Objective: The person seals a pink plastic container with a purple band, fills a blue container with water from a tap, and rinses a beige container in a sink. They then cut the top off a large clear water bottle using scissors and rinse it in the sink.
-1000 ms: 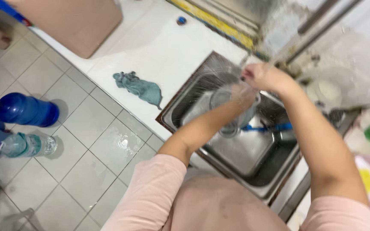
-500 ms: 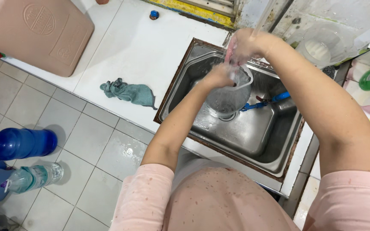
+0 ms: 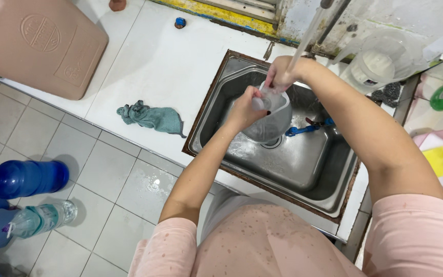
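We see a bright, evenly lit scene with soft daylight-like light and no hard glare; the white tiled countertop [image 3: 144, 61] in the upper middle of the frame is nearly washed out; the stainless steel sink basin [image 3: 303, 169] at centre carries dull sheen and wet highlights; faint soft shadows lie beside the blue plastic bottle [image 3: 24, 178] at lower left; straight edges bow towards the corners; focus is fairly sharp throughout, slightly soft at the upper right.

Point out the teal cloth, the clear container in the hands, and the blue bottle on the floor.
teal cloth [image 3: 152, 117], head view, middle of the crumpled fabric
clear container [image 3: 275, 120], head view, its side wall
blue bottle [image 3: 26, 178], head view, its body
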